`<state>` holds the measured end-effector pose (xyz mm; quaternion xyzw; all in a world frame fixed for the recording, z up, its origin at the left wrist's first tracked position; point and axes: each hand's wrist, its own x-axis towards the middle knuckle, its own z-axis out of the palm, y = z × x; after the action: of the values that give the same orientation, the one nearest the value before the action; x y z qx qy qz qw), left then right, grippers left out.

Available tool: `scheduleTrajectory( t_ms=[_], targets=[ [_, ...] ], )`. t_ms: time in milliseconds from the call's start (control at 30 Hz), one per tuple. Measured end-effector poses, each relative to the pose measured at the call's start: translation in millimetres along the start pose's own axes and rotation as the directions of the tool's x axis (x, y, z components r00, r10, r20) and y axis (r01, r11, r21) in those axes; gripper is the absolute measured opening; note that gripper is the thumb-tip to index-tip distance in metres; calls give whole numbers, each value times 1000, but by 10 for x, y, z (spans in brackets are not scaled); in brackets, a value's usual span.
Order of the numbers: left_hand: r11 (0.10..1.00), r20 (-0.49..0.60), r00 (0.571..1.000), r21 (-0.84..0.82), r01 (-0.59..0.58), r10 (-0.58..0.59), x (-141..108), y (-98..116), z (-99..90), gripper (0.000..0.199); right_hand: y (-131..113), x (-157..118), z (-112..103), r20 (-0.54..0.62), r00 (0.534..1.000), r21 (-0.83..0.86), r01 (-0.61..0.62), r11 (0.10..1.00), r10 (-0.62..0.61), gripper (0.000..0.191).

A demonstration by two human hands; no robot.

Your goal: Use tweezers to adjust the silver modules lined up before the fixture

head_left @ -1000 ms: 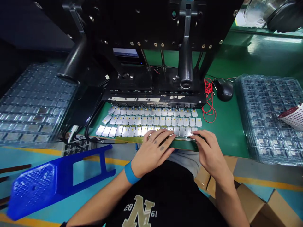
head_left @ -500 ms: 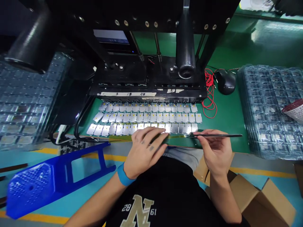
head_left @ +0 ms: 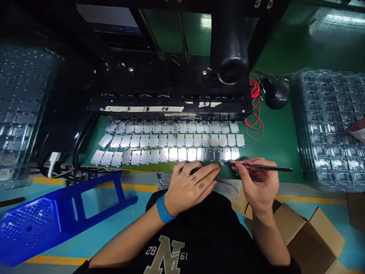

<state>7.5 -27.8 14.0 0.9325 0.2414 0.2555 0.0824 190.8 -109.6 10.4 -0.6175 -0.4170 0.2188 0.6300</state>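
At the front edge of the bench [head_left: 273, 142], our right hand [head_left: 259, 186] pinches a slim black tool [head_left: 281, 168] just in front of the right end of three rows of small boards [head_left: 180, 140]. Our left hand [head_left: 191, 186], palm down, reaches over the edge near the tool's tip; we cannot tell whether it grips anything. Green surface between the rows and the transparent tray stack [head_left: 327, 133] gives us room; the black machine [head_left: 234, 107] stands close behind the boards.

Black mouse [head_left: 276, 92] beside red cable [head_left: 255, 92]; blue stool [head_left: 42, 219].
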Motion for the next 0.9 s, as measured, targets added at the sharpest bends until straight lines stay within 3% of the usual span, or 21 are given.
scheduleTrajectory(
  t_ms=[567, 900],
  targets=[
    [999, 20, 999, 15, 30, -30, -1, 21, -15, 29, 18, -35, -8, 5, 999, -91, 41, 995, -41, 28],
    [1000, 5, 1000, -2, 26, -26, 11, 24, -7, 23, 10, -30, 1, 9, 999, -80, 54, 995, -53, 30]
  ],
)
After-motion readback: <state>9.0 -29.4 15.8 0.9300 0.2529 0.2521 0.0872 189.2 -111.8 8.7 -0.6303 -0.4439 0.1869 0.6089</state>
